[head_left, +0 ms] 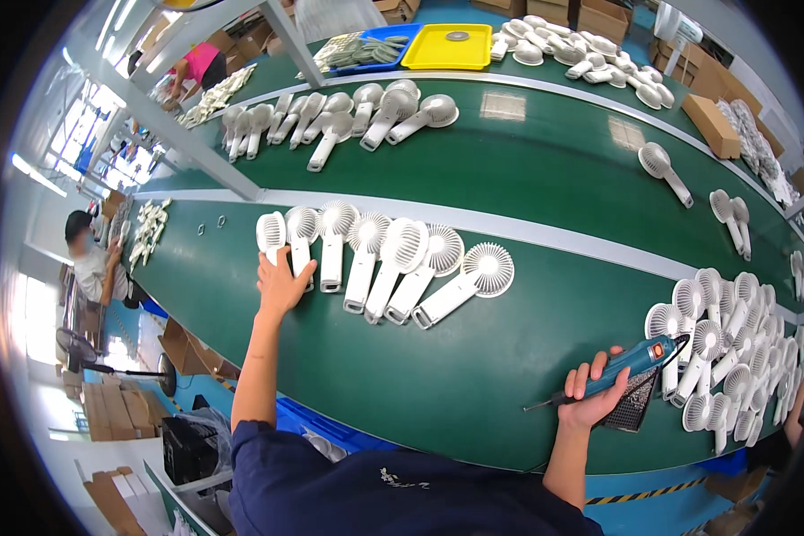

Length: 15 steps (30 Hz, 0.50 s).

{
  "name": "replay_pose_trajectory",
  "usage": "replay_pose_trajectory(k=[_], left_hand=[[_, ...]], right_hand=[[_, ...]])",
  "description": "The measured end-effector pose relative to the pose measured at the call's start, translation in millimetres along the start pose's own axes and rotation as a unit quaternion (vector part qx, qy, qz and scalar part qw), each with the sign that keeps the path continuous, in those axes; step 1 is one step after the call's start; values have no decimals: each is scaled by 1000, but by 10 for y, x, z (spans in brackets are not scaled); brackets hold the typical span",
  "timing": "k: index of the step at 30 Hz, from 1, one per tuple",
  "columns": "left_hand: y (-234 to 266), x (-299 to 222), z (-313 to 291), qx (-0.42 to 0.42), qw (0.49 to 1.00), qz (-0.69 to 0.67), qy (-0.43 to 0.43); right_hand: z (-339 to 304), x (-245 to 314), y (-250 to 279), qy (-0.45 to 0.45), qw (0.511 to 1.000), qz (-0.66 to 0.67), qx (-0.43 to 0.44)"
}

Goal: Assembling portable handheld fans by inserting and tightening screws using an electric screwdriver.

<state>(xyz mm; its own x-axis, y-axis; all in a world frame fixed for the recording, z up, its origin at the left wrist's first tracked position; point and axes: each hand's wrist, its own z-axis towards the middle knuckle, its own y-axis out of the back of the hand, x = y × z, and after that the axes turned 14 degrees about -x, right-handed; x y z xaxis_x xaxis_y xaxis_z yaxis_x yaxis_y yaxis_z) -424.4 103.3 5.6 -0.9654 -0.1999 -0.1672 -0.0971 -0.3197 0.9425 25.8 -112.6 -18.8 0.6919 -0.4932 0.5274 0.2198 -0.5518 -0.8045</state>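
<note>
My left hand [283, 288] is closed over the handle of the leftmost white handheld fan [271, 231], hiding most of that handle. Its thumb lies close to the handle of the neighbouring fan [303, 223]. The row continues to the right with several more fans, ending in one lying slanted [489, 270]. In my right hand [596, 393] is a teal electric screwdriver [630, 364], held above the green table with its bit pointing left. Beneath the tool, a dark gridded tray [632, 402] is partly covered by the hand.
A dense pile of white fans [732, 348] lies at the right. Beyond a pale rail [473, 225], more fans rest on a green conveyor [554, 147]. Yellow [448, 59] and blue trays [409, 33] stand at the back. Another person [94, 259] is at the far left.
</note>
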Motion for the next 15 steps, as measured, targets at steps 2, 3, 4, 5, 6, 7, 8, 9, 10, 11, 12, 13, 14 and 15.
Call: replay_pose_trajectory(k=[2, 3, 4, 5, 6, 7, 8, 9, 10, 11, 12, 13, 14, 15], left_hand=[[85, -186, 85, 1, 1000, 11, 25], [181, -356, 158, -48, 998, 29, -16], [222, -455, 323, -114, 987, -2, -114], [233, -673, 542, -159, 964, -69, -201], [170, -977, 770, -153, 937, -184, -256], [19, -1305, 951, -148, 940, -153, -268], [-167, -1584, 1149, -146, 942, -120, -278], [-548, -1727, 1450, -111, 956, -91, -257], [-858, -1843, 1688, -75, 967, -63, -236], [-951, -2127, 1724, -33, 972, -48, -227], [-1018, -2367, 1747, 8, 976, -31, -215], [-1176, -2486, 1846, -26, 976, 9, -216], [-1302, -2542, 1951, -28, 977, 11, -213], [-1418, -2610, 2014, -19, 972, 12, -234]], right_hand=[[16, 33, 17, 7, 1000, -11, -8], [25, 29, 17, 10, 1000, -11, -18], [25, 39, 11, 7, 1000, -9, -26], [30, 46, 6, 4, 999, -1, -40], [29, 58, 6, 8, 999, -2, -42], [20, 63, -12, 4, 998, -6, -56], [32, 44, -17, -4, 998, -8, -68], [27, 23, -24, -8, 997, -13, -72], [19, 0, -17, -11, 997, -21, -67], [24, -3, 13, -6, 997, -32, -66], [21, 8, 23, -13, 996, -37, -82], [26, 15, 28, -15, 996, -32, -86], [37, 12, 30, -22, 995, -28, -90], [49, 6, 30, -21, 995, -27, -92]])
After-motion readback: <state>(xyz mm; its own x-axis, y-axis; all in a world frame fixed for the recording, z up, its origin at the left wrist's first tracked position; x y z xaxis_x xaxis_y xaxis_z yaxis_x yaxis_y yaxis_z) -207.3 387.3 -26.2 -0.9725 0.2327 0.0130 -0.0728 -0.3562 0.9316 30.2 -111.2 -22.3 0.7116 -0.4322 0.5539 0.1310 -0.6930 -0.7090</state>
